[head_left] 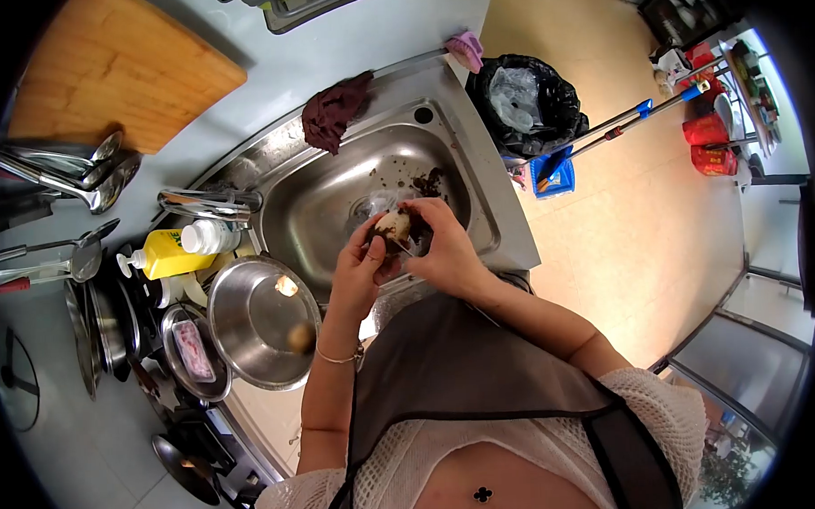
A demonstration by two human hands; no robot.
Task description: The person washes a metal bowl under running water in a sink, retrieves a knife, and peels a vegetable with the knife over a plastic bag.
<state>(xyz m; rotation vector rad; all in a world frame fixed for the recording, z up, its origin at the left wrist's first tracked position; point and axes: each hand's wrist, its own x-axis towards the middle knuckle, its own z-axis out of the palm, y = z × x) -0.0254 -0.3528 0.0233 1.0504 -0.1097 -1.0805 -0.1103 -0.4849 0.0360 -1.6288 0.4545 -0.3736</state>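
Over the steel sink, both hands meet around a partly peeled root vegetable with pale flesh and dark brown skin. My left hand is closed on its left side. On the other side, the fingers of my right hand are curled against it. A thin, light-coloured edge shows below the right fingers; whether it belongs to a tool I cannot tell. Dark peelings lie in the basin beyond the hands. To the left, a steel bowl holds a pale piece and a brownish round piece.
A dark red cloth hangs over the sink's back rim. Left stand a yellow pump bottle, a white bottle and a pan with a wrapped package. A black-lined bin stands right of the sink, near long-handled cleaning tools.
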